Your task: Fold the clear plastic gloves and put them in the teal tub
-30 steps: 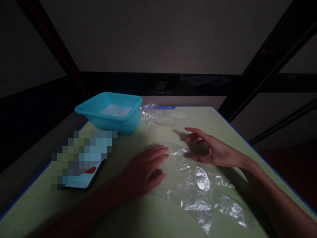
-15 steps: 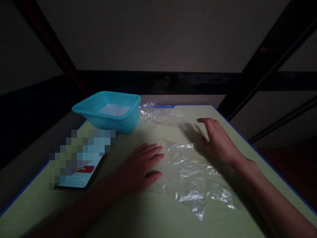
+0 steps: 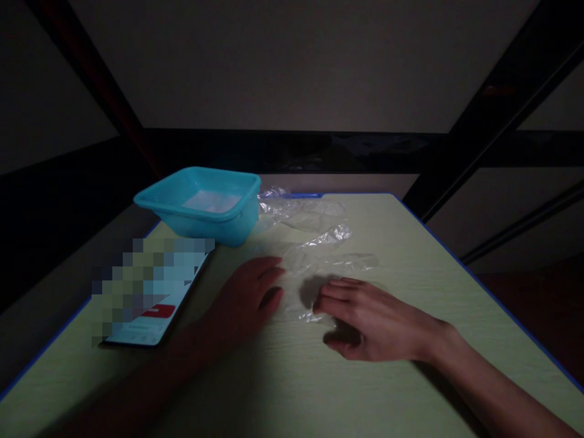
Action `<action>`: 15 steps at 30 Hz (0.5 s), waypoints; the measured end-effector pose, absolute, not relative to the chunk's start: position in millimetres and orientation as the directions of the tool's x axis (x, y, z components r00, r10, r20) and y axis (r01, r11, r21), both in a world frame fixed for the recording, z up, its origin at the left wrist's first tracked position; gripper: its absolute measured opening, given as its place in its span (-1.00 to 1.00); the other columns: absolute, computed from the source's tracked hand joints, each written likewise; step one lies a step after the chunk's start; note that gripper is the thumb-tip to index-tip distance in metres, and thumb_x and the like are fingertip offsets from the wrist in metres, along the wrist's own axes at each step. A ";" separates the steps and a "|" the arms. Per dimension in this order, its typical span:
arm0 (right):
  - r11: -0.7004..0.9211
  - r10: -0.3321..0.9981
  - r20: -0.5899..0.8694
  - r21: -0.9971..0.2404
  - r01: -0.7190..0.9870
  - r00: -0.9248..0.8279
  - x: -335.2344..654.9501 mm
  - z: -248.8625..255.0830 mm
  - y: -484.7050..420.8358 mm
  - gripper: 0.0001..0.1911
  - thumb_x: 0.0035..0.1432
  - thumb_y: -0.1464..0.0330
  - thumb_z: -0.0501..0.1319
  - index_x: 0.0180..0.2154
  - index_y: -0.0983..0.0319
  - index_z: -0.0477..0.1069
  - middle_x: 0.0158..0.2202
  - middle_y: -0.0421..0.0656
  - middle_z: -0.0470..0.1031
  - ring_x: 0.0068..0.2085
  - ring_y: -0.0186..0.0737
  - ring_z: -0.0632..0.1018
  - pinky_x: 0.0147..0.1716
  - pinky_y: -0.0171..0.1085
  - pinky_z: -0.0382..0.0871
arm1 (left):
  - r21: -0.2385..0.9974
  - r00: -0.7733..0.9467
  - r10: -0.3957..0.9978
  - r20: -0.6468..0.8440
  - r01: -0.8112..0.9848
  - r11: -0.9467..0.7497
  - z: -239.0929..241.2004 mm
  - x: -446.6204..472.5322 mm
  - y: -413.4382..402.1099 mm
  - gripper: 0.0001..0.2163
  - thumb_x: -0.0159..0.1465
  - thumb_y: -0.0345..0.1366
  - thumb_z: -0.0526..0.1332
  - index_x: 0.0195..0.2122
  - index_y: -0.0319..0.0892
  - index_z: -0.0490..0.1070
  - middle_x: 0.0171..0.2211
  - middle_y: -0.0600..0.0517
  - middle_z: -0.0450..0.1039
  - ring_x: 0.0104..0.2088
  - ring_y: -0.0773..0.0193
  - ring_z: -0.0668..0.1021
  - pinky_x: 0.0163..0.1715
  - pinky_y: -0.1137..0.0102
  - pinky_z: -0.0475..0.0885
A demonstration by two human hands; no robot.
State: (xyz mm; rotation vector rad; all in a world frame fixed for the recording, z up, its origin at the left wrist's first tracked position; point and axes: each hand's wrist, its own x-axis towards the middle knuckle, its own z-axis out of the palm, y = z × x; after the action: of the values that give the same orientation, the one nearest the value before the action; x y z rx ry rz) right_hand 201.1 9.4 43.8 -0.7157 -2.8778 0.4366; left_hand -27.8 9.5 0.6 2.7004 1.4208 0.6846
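Note:
A thin clear plastic bag (image 3: pixel 331 261) lies crumpled on the table, with its near part between my two hands. My left hand (image 3: pixel 246 295) is at the bag's left edge, with fingers slightly bent and the thumb apart. From the right, my right hand (image 3: pixel 369 319) reaches over the near part of the bag. Its fingers are curled and a gap shows between them and the thumb. Whether the fingertips touch the plastic I cannot tell. Behind this bag another piece of clear plastic (image 3: pixel 305 213) lies by the basin.
A turquoise plastic basin (image 3: pixel 207 222) with something white inside stands at the back left. In front of it lies a phone (image 3: pixel 141 331) with a lit screen, partly blurred out. The pale table (image 3: pixel 292 401) has a blue edge, and dark bars rise beyond it.
My right hand has come down, nearer and leftward onto the plastic. The bag's near part has been gathered away from the front of the table. My left hand has drawn slightly left, fingers more bent.

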 end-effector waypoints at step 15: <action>0.851 0.521 0.194 -0.045 0.523 -0.831 220.4 47.6 20.5 -0.83 -0.04 0.56 0.04 -0.40 0.27 0.34 -0.41 -0.07 0.39 -0.34 -0.15 0.40 -0.30 -0.15 0.30 | 0.260 0.606 0.752 0.260 0.706 -0.659 -2.1 -20.3 1.8 -0.70 0.24 -0.36 0.08 -0.01 -0.31 0.30 0.09 -0.21 0.28 0.09 0.07 0.33 0.06 0.13 0.28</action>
State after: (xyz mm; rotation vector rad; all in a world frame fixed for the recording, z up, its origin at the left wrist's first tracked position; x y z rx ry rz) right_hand 220.4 20.5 47.6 -0.8063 -2.8292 -0.0152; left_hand -20.3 1.8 -2.1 2.6965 1.2311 0.5291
